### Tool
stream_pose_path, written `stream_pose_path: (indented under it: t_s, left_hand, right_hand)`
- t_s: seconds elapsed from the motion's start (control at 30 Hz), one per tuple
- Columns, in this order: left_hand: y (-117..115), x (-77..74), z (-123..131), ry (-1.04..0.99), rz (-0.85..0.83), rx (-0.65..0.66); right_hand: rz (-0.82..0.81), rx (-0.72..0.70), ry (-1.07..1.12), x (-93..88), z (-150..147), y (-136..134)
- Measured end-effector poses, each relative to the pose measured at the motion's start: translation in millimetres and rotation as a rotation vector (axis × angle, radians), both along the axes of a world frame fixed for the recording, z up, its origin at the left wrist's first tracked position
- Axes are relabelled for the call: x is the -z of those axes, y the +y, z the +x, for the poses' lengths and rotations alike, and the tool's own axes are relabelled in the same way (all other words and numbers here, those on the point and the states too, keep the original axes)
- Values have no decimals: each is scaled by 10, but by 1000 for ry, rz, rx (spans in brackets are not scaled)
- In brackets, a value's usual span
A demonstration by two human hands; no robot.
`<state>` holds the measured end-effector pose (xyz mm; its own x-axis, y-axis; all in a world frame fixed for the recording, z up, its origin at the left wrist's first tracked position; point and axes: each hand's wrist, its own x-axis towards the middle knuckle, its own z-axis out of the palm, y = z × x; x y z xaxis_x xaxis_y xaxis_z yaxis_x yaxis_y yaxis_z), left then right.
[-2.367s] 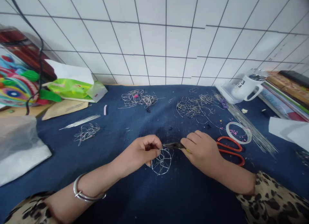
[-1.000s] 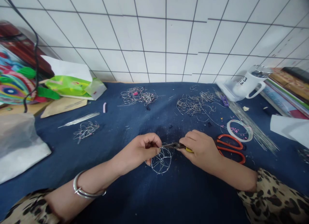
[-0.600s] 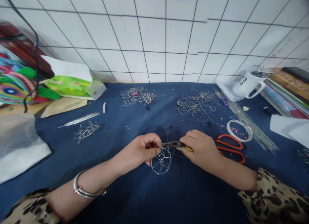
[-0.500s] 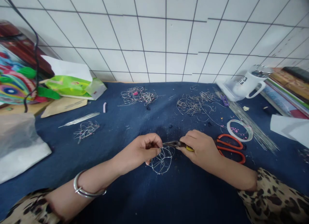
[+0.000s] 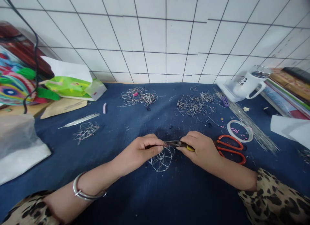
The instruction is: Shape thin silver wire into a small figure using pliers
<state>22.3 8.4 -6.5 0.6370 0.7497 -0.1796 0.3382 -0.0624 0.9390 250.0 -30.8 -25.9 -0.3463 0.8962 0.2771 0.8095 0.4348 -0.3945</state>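
Observation:
A round wire mesh piece (image 5: 161,159) lies on the dark blue cloth (image 5: 155,192) in front of me. My left hand (image 5: 142,150) is closed, pinching the piece at its upper left rim. My right hand (image 5: 202,149) is closed around small pliers (image 5: 176,143) with yellow handles. The dark jaws of the pliers point left and meet the wire at the top rim, right beside my left fingertips. A silver bangle (image 5: 83,192) sits on my left wrist.
Orange-handled scissors (image 5: 231,149) and a tape roll (image 5: 239,130) lie right of my right hand. Straight wires (image 5: 252,128), wire tangles (image 5: 195,105), a white mug (image 5: 249,83) and books (image 5: 288,89) are farther back. A white bag (image 5: 19,147) and green packets (image 5: 70,86) sit left.
My left fingers have shifted slightly up along the wire rim and the mesh piece has tilted a little. The pliers stay at the same spot on the wire.

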Motion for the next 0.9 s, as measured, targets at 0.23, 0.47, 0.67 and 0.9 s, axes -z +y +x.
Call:
stream_pose_path:
  t_s: [0.23,0.47,0.67,0.9]
  left_hand:
    - [0,23,7,-1,-7,-51]
    - [-10,30,12,-25,-21,-73]
    - [-1,40,7,-15,13,-63]
    - [1,51,-1,15,71,-54]
  right_hand:
    - [-29,19,22,-13,-13,-7]
    - [-63,22,43,-23,-12,-1]
    - [-70,31,49,-19,-10,-1]
    - [-49,21,43,-5,-13,-8]
